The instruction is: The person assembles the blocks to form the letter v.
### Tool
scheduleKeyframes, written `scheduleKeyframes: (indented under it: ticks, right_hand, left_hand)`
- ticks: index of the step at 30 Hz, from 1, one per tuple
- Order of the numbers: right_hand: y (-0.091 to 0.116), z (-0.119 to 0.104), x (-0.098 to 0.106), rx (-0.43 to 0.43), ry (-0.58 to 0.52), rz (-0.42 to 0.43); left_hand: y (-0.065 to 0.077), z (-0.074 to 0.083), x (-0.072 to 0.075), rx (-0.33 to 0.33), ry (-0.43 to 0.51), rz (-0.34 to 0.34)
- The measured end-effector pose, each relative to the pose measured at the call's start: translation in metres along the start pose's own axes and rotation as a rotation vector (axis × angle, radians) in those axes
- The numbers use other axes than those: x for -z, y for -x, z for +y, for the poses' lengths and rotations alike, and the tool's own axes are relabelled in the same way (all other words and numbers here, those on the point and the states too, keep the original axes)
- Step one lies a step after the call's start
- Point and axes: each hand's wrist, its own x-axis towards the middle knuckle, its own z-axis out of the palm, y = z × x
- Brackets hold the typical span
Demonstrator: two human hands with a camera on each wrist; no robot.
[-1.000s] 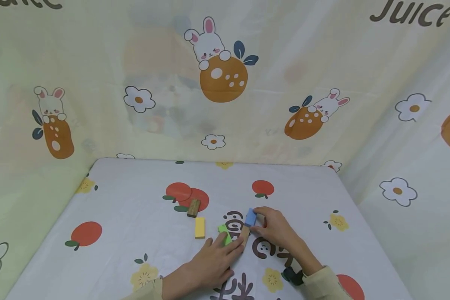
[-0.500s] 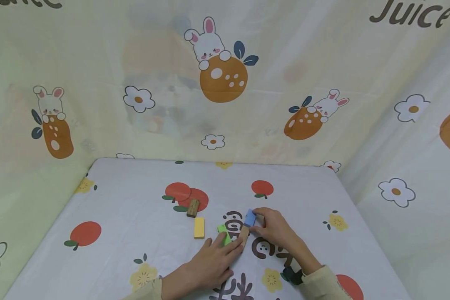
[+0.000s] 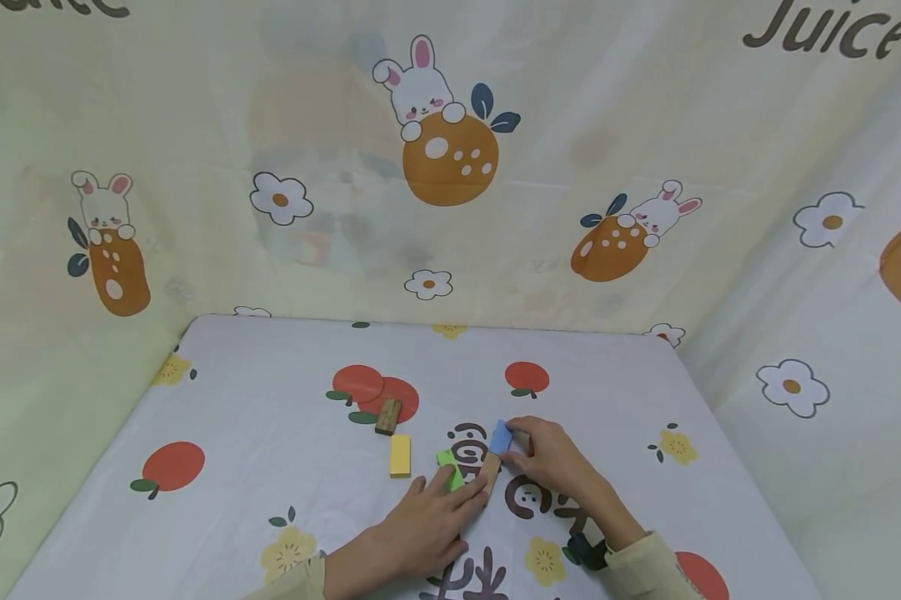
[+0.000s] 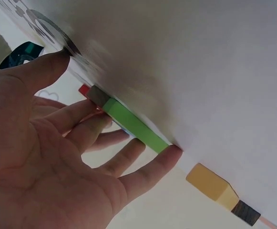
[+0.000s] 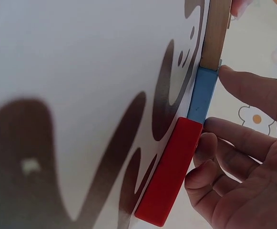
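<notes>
My left hand point(image 3: 427, 521) has its fingers spread and extended, fingertips touching a green block point(image 3: 450, 468) and a tan wooden block point(image 3: 491, 473). In the left wrist view the green block point(image 4: 136, 125) lies along the fingertips, with the thumb apart from it. My right hand point(image 3: 551, 452) pinches a blue block point(image 3: 501, 437) between thumb and index finger. The blue block point(image 5: 202, 95) adjoins the end of the wooden block point(image 5: 216, 36) in the right wrist view. Near the curled lower fingers there, a red block point(image 5: 169, 171) appears; the head view does not show it.
Left of the hands, a yellow block point(image 3: 400, 456) lies on the printed tablecloth point(image 3: 270, 450). A dark brown block point(image 3: 388, 416) sits just behind it, over a printed red fruit. Patterned curtains point(image 3: 330, 250) enclose the back and sides.
</notes>
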Motion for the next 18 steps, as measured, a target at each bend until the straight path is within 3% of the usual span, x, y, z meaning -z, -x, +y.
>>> scheduleKeyframes:
  ticks: [18]
  right_hand:
    - [0.0004,0.0001,-0.0007,0.017,0.014,-0.004]
  left_hand:
    - [0.0007,0.0005,0.0005,0.005,-0.012,-0.011]
